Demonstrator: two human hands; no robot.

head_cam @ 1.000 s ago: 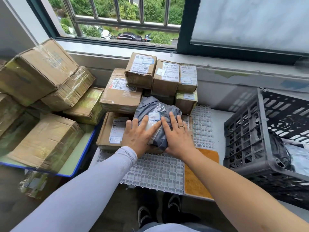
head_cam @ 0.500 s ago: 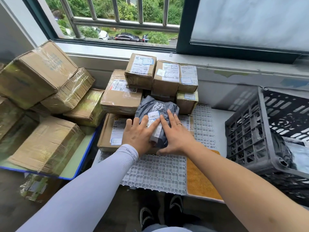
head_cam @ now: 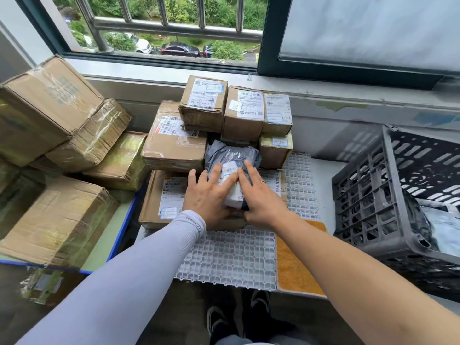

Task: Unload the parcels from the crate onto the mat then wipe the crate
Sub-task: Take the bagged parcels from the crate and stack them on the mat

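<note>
Both hands lie flat on a grey bag parcel (head_cam: 230,165), fingers straight: the left hand (head_cam: 207,195) and right hand (head_cam: 258,195) press it, neither grip curled round it. The bag sits on a flat box (head_cam: 164,197) on the white mat (head_cam: 224,257), among stacked boxes (head_cam: 204,103). The crate (head_cam: 388,195) stands to the right, another parcel (head_cam: 440,227) inside.

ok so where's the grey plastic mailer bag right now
In the head view the grey mailer bag lies mid-frame on a flat cardboard box on the mat, under both hands, left of the crate.
</note>
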